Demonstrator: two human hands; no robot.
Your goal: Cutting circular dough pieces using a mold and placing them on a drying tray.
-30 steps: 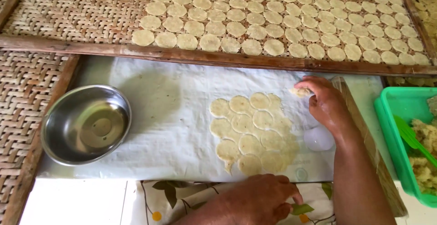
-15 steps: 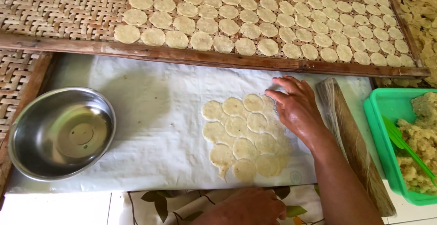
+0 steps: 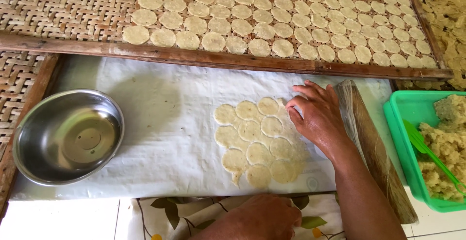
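Observation:
A cluster of several thin, pale dough discs [image 3: 252, 138] lies on a white cloth [image 3: 160, 123]. My right hand [image 3: 318, 116] rests at the cluster's right edge, its fingertips pinching the rim of the upper right disc. My left hand [image 3: 264, 215] lies at the bottom of the view on a leaf-patterned cloth, fingers curled; whether anything is in it stays hidden. Beyond the white cloth, a woven tray [image 3: 73, 7] with a wooden frame carries rows of several similar discs [image 3: 291, 16].
A steel bowl [image 3: 68, 135] stands on the cloth's left end. A wooden rolling pin [image 3: 374, 147] lies right of my right hand. A green tub [image 3: 407, 109] of crumbly dough with a green utensil [image 3: 429, 155] sits at the far right.
My right hand has slid left and toward me, from the far top of the cluster to its upper right disc. The view has drifted, so the bowl and tray appear shifted.

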